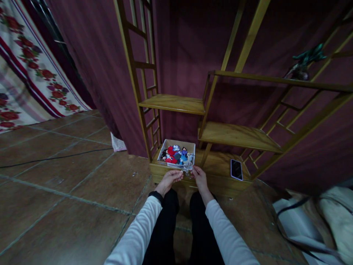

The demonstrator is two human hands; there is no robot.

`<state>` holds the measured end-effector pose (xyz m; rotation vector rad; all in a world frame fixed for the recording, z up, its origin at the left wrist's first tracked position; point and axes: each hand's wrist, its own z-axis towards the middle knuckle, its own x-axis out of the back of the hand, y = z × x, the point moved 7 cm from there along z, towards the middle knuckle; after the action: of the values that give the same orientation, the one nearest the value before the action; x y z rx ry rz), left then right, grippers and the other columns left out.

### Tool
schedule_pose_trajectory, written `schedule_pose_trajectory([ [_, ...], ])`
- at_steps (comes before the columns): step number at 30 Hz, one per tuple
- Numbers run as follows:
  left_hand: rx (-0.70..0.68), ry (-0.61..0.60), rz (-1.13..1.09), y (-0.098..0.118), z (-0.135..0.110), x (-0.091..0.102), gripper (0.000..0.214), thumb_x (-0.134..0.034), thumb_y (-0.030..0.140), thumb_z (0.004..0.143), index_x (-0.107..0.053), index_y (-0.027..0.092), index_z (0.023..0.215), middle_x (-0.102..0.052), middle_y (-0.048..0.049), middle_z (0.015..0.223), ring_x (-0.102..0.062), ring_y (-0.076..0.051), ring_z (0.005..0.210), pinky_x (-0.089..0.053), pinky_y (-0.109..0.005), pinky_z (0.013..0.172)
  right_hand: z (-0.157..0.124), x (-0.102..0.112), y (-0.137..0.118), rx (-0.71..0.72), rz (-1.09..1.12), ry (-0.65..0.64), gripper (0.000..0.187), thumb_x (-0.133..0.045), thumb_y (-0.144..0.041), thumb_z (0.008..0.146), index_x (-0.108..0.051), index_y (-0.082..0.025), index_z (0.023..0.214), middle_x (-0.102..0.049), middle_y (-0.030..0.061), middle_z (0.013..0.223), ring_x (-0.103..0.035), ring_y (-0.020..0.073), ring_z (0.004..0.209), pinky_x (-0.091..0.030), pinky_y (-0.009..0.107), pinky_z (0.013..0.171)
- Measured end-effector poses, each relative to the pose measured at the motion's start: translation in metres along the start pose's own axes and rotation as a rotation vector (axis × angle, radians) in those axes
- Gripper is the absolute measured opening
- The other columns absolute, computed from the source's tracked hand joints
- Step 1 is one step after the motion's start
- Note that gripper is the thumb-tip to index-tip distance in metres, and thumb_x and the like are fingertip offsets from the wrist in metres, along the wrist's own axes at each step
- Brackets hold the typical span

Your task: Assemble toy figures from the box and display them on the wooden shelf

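Between my two hands is a piece of clear, crinkled plastic (188,168), possibly a small bag; whether anything is inside I cannot make out. My left hand (171,179) pinches its left side, the fingers closed. On the right, my right hand (199,176) grips the other edge with closed fingers. Just beyond the plastic stands an open white cardboard box (160,157) on the lowest shelf. Small colourful figures (173,154) in red, blue, black and white fill it, too small to name one by one.
A wooden shelf unit (176,103) rises ahead, with a phone (236,169) on its bottom board to the right. A green ornament (310,55) sits on an upper shelf. Bags (298,221) lie at the floor's right. A black cable (55,159) crosses the tiles.
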<state>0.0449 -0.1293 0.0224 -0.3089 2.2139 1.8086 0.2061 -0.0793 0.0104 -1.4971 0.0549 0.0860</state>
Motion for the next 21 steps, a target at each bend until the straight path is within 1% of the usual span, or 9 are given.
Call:
schedule_pose_trajectory([
  [4,0.024,-0.058,0.025,0.000,-0.003,-0.007,0.031,-0.073,0.035,0.062,-0.070,0.012,0.082,-0.068,-0.0103,0.080,-0.061,-0.013,0.069,-0.042,-0.022,0.061,0.004,0.002,0.006,-0.019,0.041,0.026,0.038,-0.058,-0.044,0.067,-0.062,-0.017,0.094,-0.067,0.0047,0.082,-0.058,0.0151,0.063,-0.048,0.026,0.053],
  [7,0.014,-0.069,0.028,-0.001,-0.002,-0.008,0.032,-0.072,0.036,0.063,-0.070,0.013,0.084,-0.068,-0.0103,0.081,-0.060,-0.013,0.068,-0.041,-0.021,0.059,0.005,-0.001,0.009,-0.042,0.038,0.004,0.037,-0.058,-0.043,0.068,-0.062,-0.017,0.094,-0.066,0.0037,0.079,-0.058,0.0150,0.063,-0.048,0.026,0.054],
  [10,-0.007,-0.039,0.031,-0.002,0.002,-0.005,0.031,-0.073,0.035,0.062,-0.070,0.012,0.082,-0.068,-0.0097,0.079,-0.059,-0.012,0.065,-0.038,-0.020,0.055,0.005,-0.006,0.013,-0.060,0.029,-0.037,0.039,-0.056,-0.042,0.070,-0.060,-0.019,0.101,-0.066,0.0048,0.087,-0.061,0.0166,0.070,-0.050,0.028,0.057],
  [12,-0.025,-0.002,0.032,-0.002,0.005,-0.002,0.030,-0.073,0.035,0.061,-0.070,0.012,0.080,-0.068,-0.0095,0.076,-0.058,-0.011,0.063,-0.036,-0.019,0.053,0.004,-0.006,0.014,-0.046,0.007,-0.021,0.041,-0.056,-0.041,0.070,-0.058,-0.020,0.104,-0.066,0.0059,0.093,-0.061,0.0181,0.076,-0.050,0.028,0.059],
  [15,-0.045,0.047,0.042,-0.002,0.009,0.003,0.031,-0.075,0.036,0.059,-0.070,0.011,0.076,-0.067,-0.0089,0.074,-0.056,-0.011,0.062,-0.034,-0.019,0.051,0.003,-0.007,0.012,0.001,-0.054,0.002,0.035,-0.056,-0.041,0.070,-0.060,-0.020,0.099,-0.066,0.0061,0.093,-0.061,0.0189,0.080,-0.050,0.028,0.062],
  [18,-0.054,0.058,0.075,-0.003,0.010,0.003,0.033,-0.076,0.037,0.056,-0.069,0.011,0.075,-0.066,-0.0075,0.070,-0.054,-0.010,0.059,-0.034,-0.019,0.051,0.002,-0.019,0.009,0.055,-0.092,-0.083,0.028,-0.058,-0.038,0.070,-0.062,-0.020,0.090,-0.067,0.0046,0.089,-0.061,0.0184,0.081,-0.049,0.029,0.070],
  [21,-0.058,0.049,0.111,-0.002,0.010,0.000,0.034,-0.076,0.038,0.055,-0.069,0.011,0.074,-0.064,-0.0058,0.066,-0.052,-0.010,0.057,-0.034,-0.020,0.052,-0.001,-0.032,0.005,0.097,-0.116,-0.197,0.026,-0.059,-0.034,0.069,-0.063,-0.020,0.091,-0.068,0.0033,0.086,-0.062,0.0180,0.080,-0.047,0.031,0.076],
])
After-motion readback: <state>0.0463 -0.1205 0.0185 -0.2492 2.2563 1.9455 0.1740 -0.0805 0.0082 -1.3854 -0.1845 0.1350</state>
